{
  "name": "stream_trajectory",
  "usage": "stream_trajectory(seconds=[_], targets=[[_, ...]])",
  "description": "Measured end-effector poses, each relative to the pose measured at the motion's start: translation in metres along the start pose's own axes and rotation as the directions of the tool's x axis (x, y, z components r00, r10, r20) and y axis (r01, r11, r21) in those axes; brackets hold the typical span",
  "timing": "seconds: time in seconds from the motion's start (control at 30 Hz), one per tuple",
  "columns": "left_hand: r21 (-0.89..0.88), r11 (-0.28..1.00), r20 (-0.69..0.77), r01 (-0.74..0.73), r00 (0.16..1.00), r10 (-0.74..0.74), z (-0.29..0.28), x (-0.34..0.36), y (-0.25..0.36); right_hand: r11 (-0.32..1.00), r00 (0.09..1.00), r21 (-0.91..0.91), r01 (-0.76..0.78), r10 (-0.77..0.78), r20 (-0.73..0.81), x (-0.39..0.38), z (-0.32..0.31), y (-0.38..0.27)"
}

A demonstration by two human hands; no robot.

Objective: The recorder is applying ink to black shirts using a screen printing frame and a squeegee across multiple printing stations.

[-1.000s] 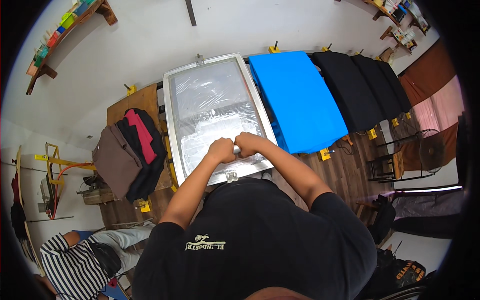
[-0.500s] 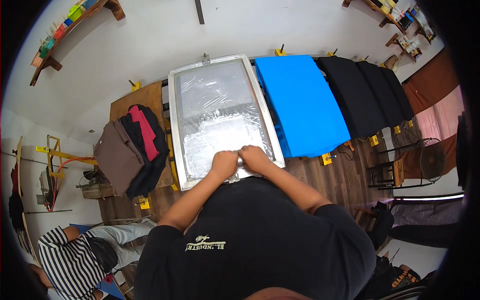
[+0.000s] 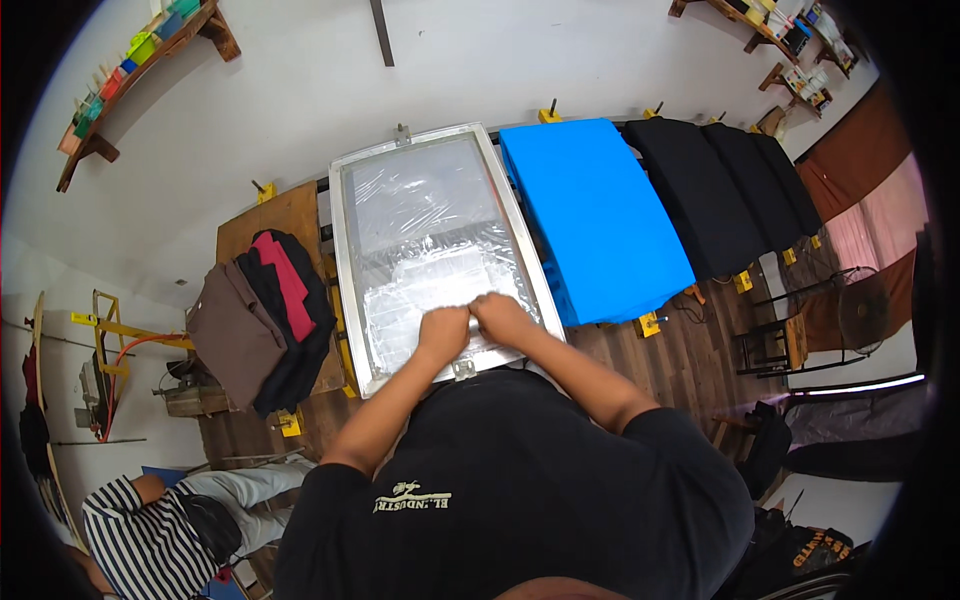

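Note:
A silver-framed printing screen (image 3: 341, 255), its mesh covered with wrinkled clear film, lies in front of me. My left hand (image 3: 443, 332) and my right hand (image 3: 502, 320) are closed in fists side by side, over the near part of this screen. Between and beneath them, whatever they grip is mostly hidden. A small metal bracket (image 3: 463, 370) sits on the frame's near edge, close to my body.
Right of the screen lies a bright blue cloth-covered board (image 3: 605, 220), then several black-covered boards (image 3: 695, 200). Brown, black and red garments (image 3: 240, 325) lie on a wooden board (image 3: 240, 225) at left. A person in a striped shirt (image 3: 150, 535) is at lower left.
Both fists have shifted slightly away from the frame's near edge, and the bracket there now shows. The whole view has also moved a little.

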State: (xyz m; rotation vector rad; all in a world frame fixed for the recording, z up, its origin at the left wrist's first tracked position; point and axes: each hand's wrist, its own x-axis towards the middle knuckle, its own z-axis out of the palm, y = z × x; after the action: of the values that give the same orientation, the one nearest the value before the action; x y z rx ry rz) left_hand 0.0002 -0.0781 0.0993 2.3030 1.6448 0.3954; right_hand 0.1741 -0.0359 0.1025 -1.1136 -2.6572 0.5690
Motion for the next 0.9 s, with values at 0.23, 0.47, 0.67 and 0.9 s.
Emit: stream_trajectory(seconds=[0.23,0.47,0.67,0.9], targets=[[0.018,0.998,0.149,0.063,0.987,-0.065,-0.038,0.005,0.010,0.997,0.973,-0.016,-0.071,0.072,0.217,0.010,-0.021,-0.006],[0.029,0.996,0.090,0.085,0.992,-0.087,-0.027,0.064,-0.028,0.995,0.985,-0.078,-0.057,0.068,0.155,0.068,-0.023,0.031],[0.014,0.998,0.174,0.058,0.983,-0.060,-0.027,0.060,-0.031,0.998,0.970,-0.040,-0.049,0.057,0.237,0.067,-0.029,0.027],[-0.020,0.999,0.245,0.051,0.968,-0.044,-0.026,0.002,0.012,0.997,0.964,-0.020,-0.071,0.073,0.254,-0.001,-0.025,-0.009]])
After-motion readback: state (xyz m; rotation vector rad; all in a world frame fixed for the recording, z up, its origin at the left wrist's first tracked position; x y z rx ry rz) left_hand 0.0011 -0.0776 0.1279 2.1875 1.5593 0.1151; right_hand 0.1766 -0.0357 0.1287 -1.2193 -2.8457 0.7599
